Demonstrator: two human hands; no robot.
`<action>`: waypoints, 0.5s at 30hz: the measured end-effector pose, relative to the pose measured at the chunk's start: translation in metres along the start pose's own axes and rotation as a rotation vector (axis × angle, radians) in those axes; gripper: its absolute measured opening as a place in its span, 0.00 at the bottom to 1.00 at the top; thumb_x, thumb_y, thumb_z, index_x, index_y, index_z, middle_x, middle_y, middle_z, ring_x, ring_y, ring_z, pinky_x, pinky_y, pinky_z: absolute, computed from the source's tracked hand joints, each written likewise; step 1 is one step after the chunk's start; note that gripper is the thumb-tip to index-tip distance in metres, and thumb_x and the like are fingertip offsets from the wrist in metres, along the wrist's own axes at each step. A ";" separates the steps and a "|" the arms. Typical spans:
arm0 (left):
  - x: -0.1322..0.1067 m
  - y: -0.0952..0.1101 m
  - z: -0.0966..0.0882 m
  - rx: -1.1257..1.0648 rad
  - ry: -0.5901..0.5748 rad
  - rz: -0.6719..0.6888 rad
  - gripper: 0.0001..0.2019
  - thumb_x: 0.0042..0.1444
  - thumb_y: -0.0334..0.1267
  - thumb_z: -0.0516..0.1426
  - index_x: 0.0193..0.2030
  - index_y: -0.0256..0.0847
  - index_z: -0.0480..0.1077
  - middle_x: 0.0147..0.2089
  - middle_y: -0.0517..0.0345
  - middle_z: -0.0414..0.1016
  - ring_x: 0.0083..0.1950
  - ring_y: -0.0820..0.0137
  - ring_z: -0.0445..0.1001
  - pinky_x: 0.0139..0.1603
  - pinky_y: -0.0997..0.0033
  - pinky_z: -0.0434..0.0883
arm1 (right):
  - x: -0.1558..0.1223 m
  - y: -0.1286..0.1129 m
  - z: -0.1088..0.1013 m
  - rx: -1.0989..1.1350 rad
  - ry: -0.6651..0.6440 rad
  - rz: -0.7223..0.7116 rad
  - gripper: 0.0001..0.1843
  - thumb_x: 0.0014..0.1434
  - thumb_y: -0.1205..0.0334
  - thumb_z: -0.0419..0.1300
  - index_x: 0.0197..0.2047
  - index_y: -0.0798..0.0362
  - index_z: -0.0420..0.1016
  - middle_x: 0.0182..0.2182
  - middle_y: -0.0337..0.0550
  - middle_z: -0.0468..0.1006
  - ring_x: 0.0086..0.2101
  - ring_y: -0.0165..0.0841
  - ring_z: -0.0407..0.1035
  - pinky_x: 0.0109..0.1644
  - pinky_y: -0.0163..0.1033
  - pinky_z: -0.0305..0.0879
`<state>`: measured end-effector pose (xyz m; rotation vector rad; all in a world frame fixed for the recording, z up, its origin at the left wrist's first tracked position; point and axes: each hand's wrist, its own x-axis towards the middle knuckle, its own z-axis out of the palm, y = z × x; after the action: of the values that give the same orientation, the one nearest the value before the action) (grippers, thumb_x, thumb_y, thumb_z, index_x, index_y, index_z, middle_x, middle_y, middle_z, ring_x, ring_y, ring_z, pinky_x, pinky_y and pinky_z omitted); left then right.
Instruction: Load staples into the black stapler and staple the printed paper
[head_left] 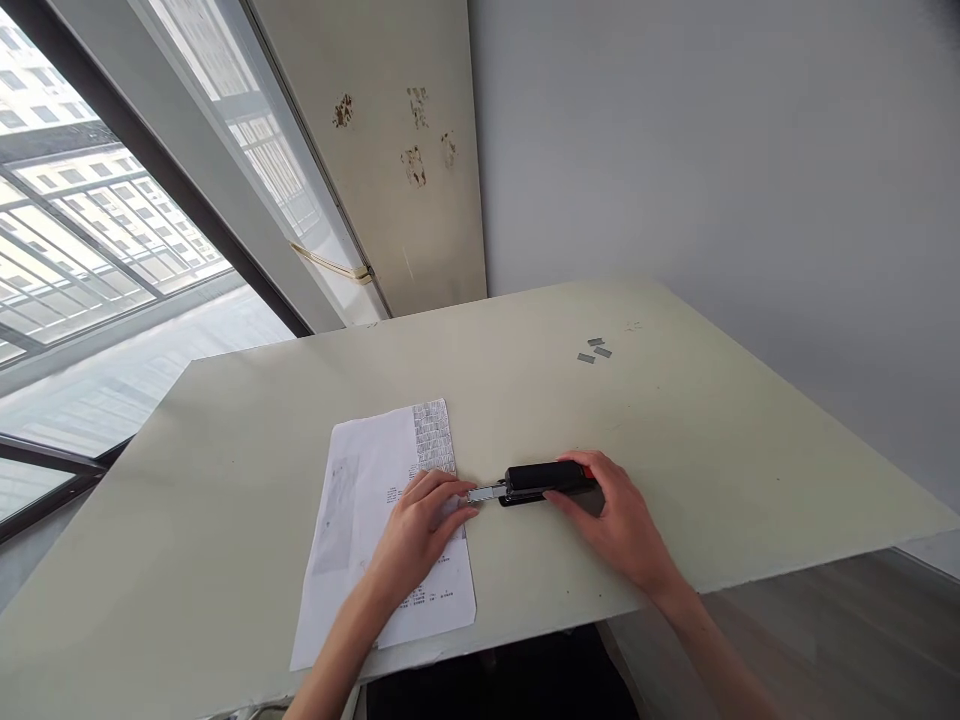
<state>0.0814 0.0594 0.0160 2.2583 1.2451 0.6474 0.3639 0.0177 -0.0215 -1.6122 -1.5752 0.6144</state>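
A black stapler (541,478) lies on the table with its front end to the left. My right hand (611,510) is closed around its rear end, thumb on the near side and fingers over the far side. From the stapler's front sticks out a silver metal staple tray (487,493). My left hand (427,518) pinches the left end of this tray between thumb and fingers. Under my left hand and wrist lie printed paper sheets (375,450), partly covered by the hand.
Several grey staple strips (595,350) lie farther back on the table (510,370), right of centre. A grey wall (712,150) borders the far right side. A worn cream fridge door (405,230) and a window (90,200) stand at the far left.
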 end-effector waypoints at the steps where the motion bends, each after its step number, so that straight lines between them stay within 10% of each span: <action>1: 0.000 -0.003 -0.005 -0.033 -0.040 0.014 0.11 0.71 0.47 0.58 0.55 0.52 0.78 0.50 0.55 0.80 0.50 0.62 0.77 0.51 0.59 0.77 | 0.000 0.000 0.000 -0.006 -0.002 -0.003 0.21 0.66 0.41 0.62 0.56 0.41 0.72 0.52 0.43 0.80 0.52 0.46 0.73 0.59 0.55 0.70; 15: 0.046 0.000 0.005 -0.069 -0.217 0.235 0.22 0.56 0.60 0.67 0.48 0.47 0.79 0.45 0.53 0.83 0.45 0.61 0.78 0.49 0.59 0.73 | 0.000 -0.004 -0.010 0.050 -0.210 -0.107 0.18 0.69 0.45 0.60 0.59 0.38 0.68 0.62 0.40 0.76 0.63 0.44 0.69 0.66 0.53 0.68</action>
<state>0.1064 0.0985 0.0207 2.3644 0.8506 0.5013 0.3695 0.0155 -0.0124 -1.4541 -1.7710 0.7794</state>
